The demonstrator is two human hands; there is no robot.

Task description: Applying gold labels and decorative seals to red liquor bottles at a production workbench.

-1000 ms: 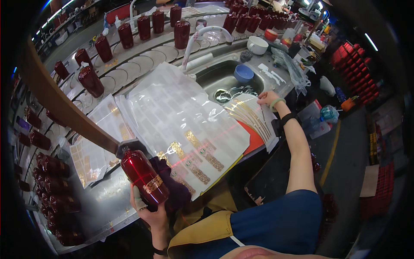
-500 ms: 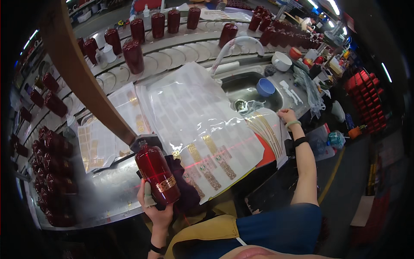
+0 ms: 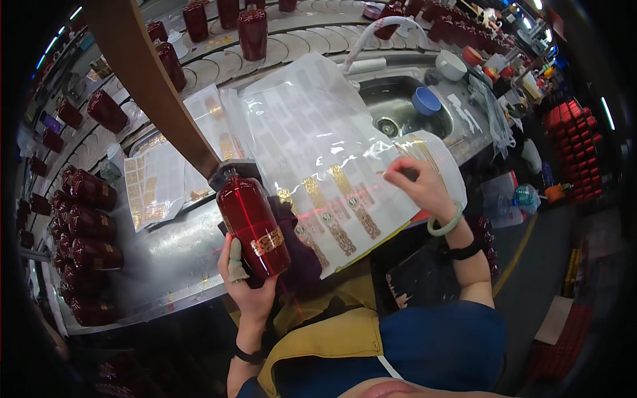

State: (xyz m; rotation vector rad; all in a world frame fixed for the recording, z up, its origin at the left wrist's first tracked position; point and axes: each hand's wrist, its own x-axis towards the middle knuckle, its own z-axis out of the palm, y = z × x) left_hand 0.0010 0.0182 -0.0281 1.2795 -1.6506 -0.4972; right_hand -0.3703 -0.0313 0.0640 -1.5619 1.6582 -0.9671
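Note:
My left hand [image 3: 251, 298] is closed around the lower part of a glossy red bottle [image 3: 247, 211] with a gold patterned band near its base. A pale cover wraps one of its fingers. The bottle tilts, its neck up against a dark block [image 3: 231, 171] at the foot of a wooden post; a red light line crosses it. My right hand [image 3: 424, 189] hovers over a plastic-covered sheet [image 3: 298, 119] bearing gold and patterned decals [image 3: 340, 215]. Its fingers are pinched, and a faint thin sliver shows at the tips, too small to name. Thin gold strips [image 3: 431, 151] fan out just beyond this hand.
A dark purple cloth [image 3: 300, 249] lies beside the bottle. Behind the sheets is a sink [image 3: 391, 93] with a blue bowl [image 3: 426, 101] and white tap. Red bottles [image 3: 253, 33] stand on a curving conveyor, and more [image 3: 96, 222] are stacked at left. The wooden post [image 3: 149, 86] slants across.
My right hand has moved left from the gold strips to above the decal sheet, fingers pinched. The view has shifted; my left hand still holds the bottle against the block.

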